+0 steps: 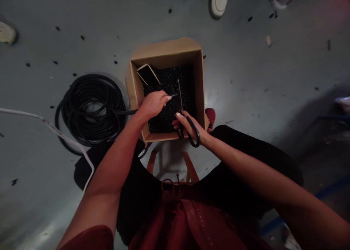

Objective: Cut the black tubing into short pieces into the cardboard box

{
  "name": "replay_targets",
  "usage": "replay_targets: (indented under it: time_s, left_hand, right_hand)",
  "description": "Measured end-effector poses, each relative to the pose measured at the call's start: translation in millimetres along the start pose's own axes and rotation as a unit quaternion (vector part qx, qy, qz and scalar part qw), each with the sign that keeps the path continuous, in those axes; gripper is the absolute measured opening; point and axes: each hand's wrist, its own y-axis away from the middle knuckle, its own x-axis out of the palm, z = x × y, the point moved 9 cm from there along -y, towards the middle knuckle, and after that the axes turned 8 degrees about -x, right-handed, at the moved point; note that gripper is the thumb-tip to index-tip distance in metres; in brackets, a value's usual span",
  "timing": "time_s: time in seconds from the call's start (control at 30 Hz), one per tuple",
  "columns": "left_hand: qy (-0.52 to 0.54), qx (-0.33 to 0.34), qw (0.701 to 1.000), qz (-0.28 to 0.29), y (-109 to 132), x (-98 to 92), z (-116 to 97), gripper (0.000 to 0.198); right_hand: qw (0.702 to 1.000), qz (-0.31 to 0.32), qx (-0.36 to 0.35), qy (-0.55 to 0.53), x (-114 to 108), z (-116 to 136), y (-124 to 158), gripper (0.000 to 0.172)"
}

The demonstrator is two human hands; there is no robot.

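Observation:
My left hand (153,103) pinches the end of a black corrugated hose (174,95) over an open cardboard box (167,47). The hose runs back under my left arm to a black coil (90,109) lying on the floor. My right hand (188,126) grips black-handled scissors (180,97), whose blades point away from me and meet the hose end. The box holds a heap of small black cut pieces (175,78). A phone (148,74) leans in the box's far left corner.
The box stands on the grey floor between my knees. Small black bits (82,37) lie scattered over the floor. A white cable (54,129) crosses at left. Another person's white shoe (218,0) stands at the top, and one more shoe (7,33) at far left.

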Motion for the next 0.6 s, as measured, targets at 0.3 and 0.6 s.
replay_targets:
  time_s: [0.3, 0.6]
  left_hand:
    - [-0.003, 0.021, 1.0, -0.006, -1.4, 1.5, -0.7, 0.032]
    - [0.01, 0.034, 0.999, 0.012, -2.3, 7.7, 0.9, 0.031]
  right_hand:
    - [0.999, -0.024, 0.01, 0.046, -5.3, -0.8, 0.7, 0.037]
    - [0.997, -0.025, -0.013, 0.076, -9.2, -0.2, -3.6, 0.034]
